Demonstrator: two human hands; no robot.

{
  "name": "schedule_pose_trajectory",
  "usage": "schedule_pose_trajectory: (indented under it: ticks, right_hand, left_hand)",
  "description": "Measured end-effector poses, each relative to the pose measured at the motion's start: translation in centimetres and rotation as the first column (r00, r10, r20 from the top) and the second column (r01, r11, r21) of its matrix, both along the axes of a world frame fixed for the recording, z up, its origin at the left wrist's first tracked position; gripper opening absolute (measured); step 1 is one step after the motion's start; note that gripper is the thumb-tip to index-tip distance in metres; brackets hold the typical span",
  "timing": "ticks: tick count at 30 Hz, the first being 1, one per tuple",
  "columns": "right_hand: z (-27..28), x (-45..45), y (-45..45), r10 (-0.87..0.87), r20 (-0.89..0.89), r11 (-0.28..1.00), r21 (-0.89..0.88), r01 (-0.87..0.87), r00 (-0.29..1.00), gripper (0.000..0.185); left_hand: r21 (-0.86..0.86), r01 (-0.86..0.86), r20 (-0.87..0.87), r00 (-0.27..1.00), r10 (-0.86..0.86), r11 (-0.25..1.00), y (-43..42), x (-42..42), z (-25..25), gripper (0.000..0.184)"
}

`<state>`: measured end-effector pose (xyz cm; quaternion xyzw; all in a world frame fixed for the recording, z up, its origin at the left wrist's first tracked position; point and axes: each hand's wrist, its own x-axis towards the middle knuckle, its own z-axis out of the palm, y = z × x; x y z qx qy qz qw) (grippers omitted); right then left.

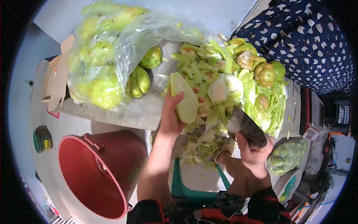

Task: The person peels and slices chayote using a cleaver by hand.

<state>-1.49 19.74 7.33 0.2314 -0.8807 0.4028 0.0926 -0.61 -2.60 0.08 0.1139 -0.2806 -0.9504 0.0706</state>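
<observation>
My left hand (172,114) is wrapped round a peeled pale green chayote (185,98), its flat side facing up. To the right, my right hand (255,153) grips a knife (248,128) with a dark, broad blade that points up and left. The blade is apart from the chayote. Between and beyond my hands lies a heap of green peelings (212,74) with peeled pieces in it. Whole chayotes (265,74) rest at the heap's right side.
A clear plastic bag of chayotes (99,67) stands at the left, with loose ones (140,82) at its mouth. Below is a red bucket (91,175). A person in dark patterned cloth (298,41) is at the upper right. Another bag (286,156) lies at the right.
</observation>
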Motion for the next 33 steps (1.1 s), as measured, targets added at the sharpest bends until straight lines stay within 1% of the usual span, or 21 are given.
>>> schedule_pose_trajectory:
  ticks: [2,4,6,8,9,10,12,14,15,16,17,20,22,24,26,27,29,30,31,32,33]
  right_hand:
    - [0.2,0.0,-0.4,-0.024,0.027,0.999,0.022,0.023,0.999,0.028]
    - [-0.7,0.0,-0.7,-0.059,-0.048,0.997,0.044,0.061,0.997,0.031]
    - [-1.8,0.3,0.1,-0.076,-0.038,0.997,0.010,0.076,0.996,0.024]
    - [-0.4,0.4,-0.2,-0.053,0.133,0.998,0.045,0.048,0.990,0.025]
    - [-0.6,0.2,-0.2,-0.052,0.134,0.998,0.041,0.047,0.990,0.025]
    - [-1.1,0.0,-0.1,-0.010,0.118,1.000,-0.018,0.012,0.993,0.023]
    - [-2.5,-0.5,0.2,0.032,0.097,0.997,-0.078,-0.024,0.995,0.022]
    - [-3.7,-0.8,0.6,0.021,0.011,0.979,-0.201,-0.018,1.000,0.032]
    - [-3.8,-0.9,0.8,0.014,-0.018,0.971,-0.240,-0.017,1.000,0.036]
    - [-3.2,-0.7,0.8,0.008,0.101,0.973,-0.230,0.015,0.995,0.036]
    - [-2.6,-0.6,0.8,0.002,0.219,0.975,-0.216,0.046,0.976,0.037]
    - [-1.4,-0.2,0.5,0.017,0.201,0.981,-0.194,0.022,0.980,0.036]
    - [-0.9,-0.4,0.6,0.026,0.156,0.988,-0.152,-0.002,0.987,0.035]
    - [-0.7,-0.6,0.6,0.035,0.108,0.994,-0.109,-0.024,0.993,0.034]
    - [-1.1,-0.6,0.5,0.042,0.184,0.989,-0.145,-0.015,0.982,0.032]
    - [-1.4,-0.5,0.4,0.043,0.186,0.989,-0.147,-0.015,0.982,0.032]
    - [-1.6,-0.6,0.3,0.064,0.210,0.976,-0.215,-0.017,0.976,0.023]
    - [-1.4,-0.6,0.3,0.063,0.209,0.977,-0.213,-0.017,0.976,0.023]
    - [-1.0,-0.7,0.1,0.051,0.159,0.986,-0.167,-0.024,0.986,0.026]
    - [-0.8,-0.7,-0.1,0.045,0.110,0.992,-0.123,-0.031,0.993,0.029]
    - [-0.9,-0.9,-0.1,0.051,0.113,0.991,-0.128,-0.036,0.992,0.029]
  left_hand:
    - [-0.048,0.009,0.011,1.000,-0.009,0.999,0.0,0.4,0.5,0.059]
    - [-0.101,0.019,0.017,1.000,-0.017,0.995,0.0,0.7,0.9,0.060]
    - [-0.256,0.022,0.019,1.000,-0.018,0.966,-0.1,1.2,0.9,0.061]
    - [-0.248,0.022,0.056,0.998,-0.009,0.969,-0.2,1.9,1.4,0.061]
    - [-0.237,0.026,0.095,0.995,-0.004,0.971,-0.2,2.4,1.6,0.061]
    - [-0.240,0.025,0.096,0.995,-0.002,0.970,-0.5,3.1,1.5,0.061]
    - [-0.522,0.048,0.145,0.989,0.033,0.852,-1.6,5.0,1.1,0.062]
    - [-0.607,0.144,0.259,0.966,0.023,0.782,-2.5,7.5,4.3,0.064]
    - [-0.614,0.119,0.251,0.967,0.051,0.780,-3.1,9.2,5.5,0.065]
    - [-0.621,0.094,0.245,0.966,0.079,0.778,-3.7,11.1,6.5,0.066]
    - [-0.716,0.045,0.231,0.957,0.176,0.696,-4.4,13.2,7.7,0.067]
    - [-0.948,-0.097,0.098,0.817,0.568,0.304,-7.1,19.9,10.6,0.067]
    - [-0.960,-0.210,0.057,0.504,0.862,0.186,-8.6,24.4,9.5,0.061]
    - [-0.968,0.007,0.233,0.407,0.884,0.252,-10.2,29.4,8.0,0.055]
    - [-0.885,0.155,0.454,0.499,0.738,0.439,-11.8,35.9,3.7,0.052]
    - [-0.793,0.258,0.604,0.455,0.654,0.553,-11.1,36.4,3.6,0.050]
    - [-0.717,0.223,0.676,0.451,0.582,0.660,-7.8,34.9,2.9,0.046]
    - [-0.743,0.091,0.612,0.496,0.616,0.664,-6.2,33.9,2.3,0.044]
    - [-0.651,0.120,0.683,0.524,0.509,0.750,-6.6,35.2,1.5,0.042]
    - [-0.652,0.116,0.683,0.518,0.514,0.749,-6.7,35.3,1.2,0.042]
    - [-0.731,0.234,0.659,0.487,0.573,0.641,-7.1,34.7,1.2,0.042]
